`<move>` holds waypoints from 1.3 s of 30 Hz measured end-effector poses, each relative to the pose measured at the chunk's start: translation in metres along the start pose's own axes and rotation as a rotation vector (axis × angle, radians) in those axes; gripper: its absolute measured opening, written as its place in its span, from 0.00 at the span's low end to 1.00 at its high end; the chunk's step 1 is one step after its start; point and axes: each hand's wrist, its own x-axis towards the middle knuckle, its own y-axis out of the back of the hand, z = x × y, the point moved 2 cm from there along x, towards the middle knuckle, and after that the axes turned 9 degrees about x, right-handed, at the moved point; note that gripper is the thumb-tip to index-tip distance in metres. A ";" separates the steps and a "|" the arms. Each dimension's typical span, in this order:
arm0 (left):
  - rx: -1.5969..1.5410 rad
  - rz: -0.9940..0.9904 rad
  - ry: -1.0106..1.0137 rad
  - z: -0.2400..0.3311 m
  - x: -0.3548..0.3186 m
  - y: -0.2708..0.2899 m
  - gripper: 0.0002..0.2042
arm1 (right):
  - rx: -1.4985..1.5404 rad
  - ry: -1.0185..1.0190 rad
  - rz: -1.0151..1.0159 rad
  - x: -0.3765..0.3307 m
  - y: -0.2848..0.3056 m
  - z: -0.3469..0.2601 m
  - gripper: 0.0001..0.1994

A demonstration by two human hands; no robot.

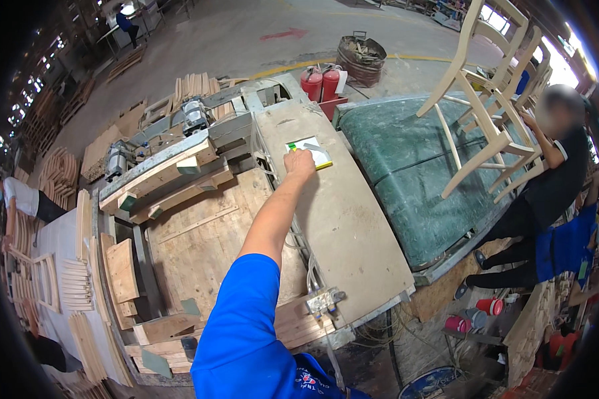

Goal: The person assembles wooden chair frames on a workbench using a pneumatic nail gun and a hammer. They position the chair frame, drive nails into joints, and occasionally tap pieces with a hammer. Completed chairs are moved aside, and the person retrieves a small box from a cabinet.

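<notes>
1. Head view: the left hand [300, 163], its arm in a blue sleeve [243, 312], reaches forward over the tan top of the bench [353, 223]. The right hand is out of view.
2. The left hand's grip looks narrow, the fingers curled down; whether anything is pinched in it I cannot tell.
3. Under and just beside that hand, toward the far end of the bench, lies a white sheet-like item [320, 155]. A green piece [292, 145] shows by the knuckles, a grey strip [311, 146] lies across the white, and a yellow strip [324, 165] runs along its near edge.
4. Left of the bench is a metal frame around a wooden panel [203, 229], with a wooden beam [170, 171] across its far side and two motor-like units [194, 114] beyond. Hoses run along the bench's left edge to a metal fitting [325, 301].
5. Right of the bench stands a dark green surface [406, 193] bearing pale wooden chairs [501, 141]; a co-worker [558, 159] in a dark top has a hand at one.
6. Past the bench's far end stand red fire extinguishers [330, 85] and a rusty drum [361, 70] holding wood scraps.
</notes>
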 end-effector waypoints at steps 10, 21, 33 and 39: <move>0.044 -0.402 -0.031 0.013 0.001 0.002 0.17 | -0.100 -0.052 -0.025 0.002 0.026 0.010 0.27; 0.012 -0.191 0.145 -0.006 -0.012 -0.004 0.22 | -0.024 0.123 -0.058 -0.006 0.046 -0.011 0.27; -0.334 -0.215 -0.047 0.044 -0.037 0.055 0.09 | 0.157 0.032 -0.225 -0.031 -0.017 0.084 0.42; -0.707 -0.629 0.169 0.048 -0.060 0.091 0.14 | 0.312 -0.256 -0.140 -0.046 -0.033 0.134 0.39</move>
